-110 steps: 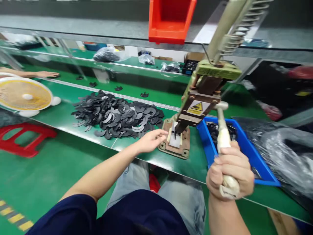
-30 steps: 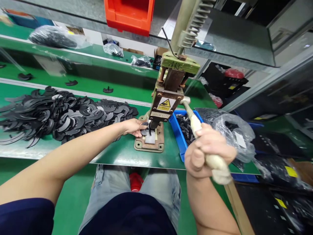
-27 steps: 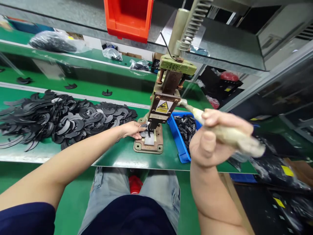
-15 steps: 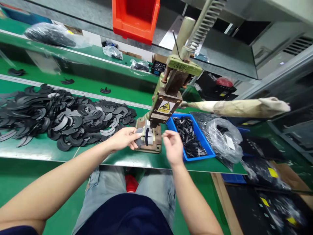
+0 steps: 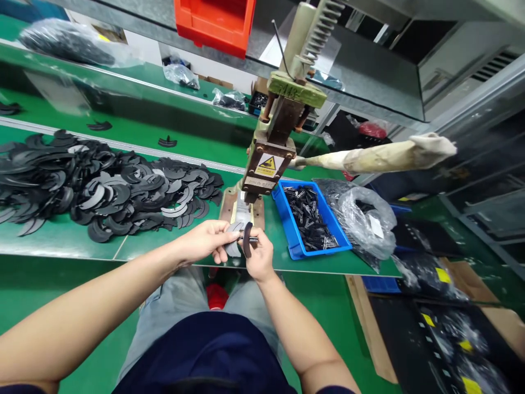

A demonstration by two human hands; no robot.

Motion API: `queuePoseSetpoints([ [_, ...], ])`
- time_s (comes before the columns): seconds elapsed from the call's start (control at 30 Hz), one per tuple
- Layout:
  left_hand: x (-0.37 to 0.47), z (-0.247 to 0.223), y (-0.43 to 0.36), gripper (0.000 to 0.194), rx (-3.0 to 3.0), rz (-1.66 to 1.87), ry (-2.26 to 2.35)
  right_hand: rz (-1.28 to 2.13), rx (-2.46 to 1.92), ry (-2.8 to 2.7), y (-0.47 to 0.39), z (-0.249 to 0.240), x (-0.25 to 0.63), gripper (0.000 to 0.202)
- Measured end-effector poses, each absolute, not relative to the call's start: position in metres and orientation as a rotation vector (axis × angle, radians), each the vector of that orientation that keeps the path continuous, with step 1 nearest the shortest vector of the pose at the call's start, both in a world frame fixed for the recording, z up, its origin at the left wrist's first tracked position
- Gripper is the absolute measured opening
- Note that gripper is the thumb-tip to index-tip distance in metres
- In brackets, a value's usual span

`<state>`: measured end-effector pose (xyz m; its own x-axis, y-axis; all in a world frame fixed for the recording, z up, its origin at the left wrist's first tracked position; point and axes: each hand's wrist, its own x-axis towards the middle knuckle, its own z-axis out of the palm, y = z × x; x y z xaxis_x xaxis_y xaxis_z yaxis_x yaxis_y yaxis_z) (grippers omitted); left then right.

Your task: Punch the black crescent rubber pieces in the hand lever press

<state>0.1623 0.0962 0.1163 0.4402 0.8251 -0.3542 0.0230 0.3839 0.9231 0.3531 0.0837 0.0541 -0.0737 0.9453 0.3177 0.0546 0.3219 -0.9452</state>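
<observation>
Between the thumb and fingers of my left hand (image 5: 207, 241) are grey curved pieces (image 5: 233, 249), seemingly more than one. My right hand (image 5: 260, 258) pinches a black curved piece (image 5: 247, 241) that has a thin dark part sticking out sideways. The two hands nearly meet just in front of the hand press. Behind them, the press base (image 5: 227, 209) carries a pale fixture (image 5: 243, 210), with the press ram (image 5: 251, 196) above it. My fingers partly cover the held pieces.
A large heap of black and grey curved pieces (image 5: 118, 189) lies to the left. On the right are a blue bin (image 5: 290, 236) of small black parts and a plastic bag (image 5: 365, 227). The press's wrapped lever (image 5: 369, 157) juts right. Overhead hangs a red bin (image 5: 215, 27).
My right hand has moved left from beside the press and now grips the black curved piece. That piece has come off the fixture toward me. My left hand still holds the grey pieces.
</observation>
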Motion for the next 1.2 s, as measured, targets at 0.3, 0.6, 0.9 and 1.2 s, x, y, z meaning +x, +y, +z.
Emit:
queuePoseSetpoints([
  [0.3,0.162,0.129,0.111,0.051,1.079,0.449,0.921,0.821,-1.012,-1.539,0.072,0.058,0.359,0.013],
  [0.6,0.153,0.126,0.107,0.043,1.508,0.674,1.153,0.543,-1.004,-1.992,0.082,0.078,0.386,0.011],
  [0.9,0.161,0.118,0.097,0.042,1.995,0.769,1.249,0.294,-0.911,-2.191,0.083,0.074,0.389,0.013],
  [1.2,0.159,0.109,0.09,0.045,1.322,0.699,0.865,0.215,-0.774,-2.136,0.084,0.082,0.4,0.026],
])
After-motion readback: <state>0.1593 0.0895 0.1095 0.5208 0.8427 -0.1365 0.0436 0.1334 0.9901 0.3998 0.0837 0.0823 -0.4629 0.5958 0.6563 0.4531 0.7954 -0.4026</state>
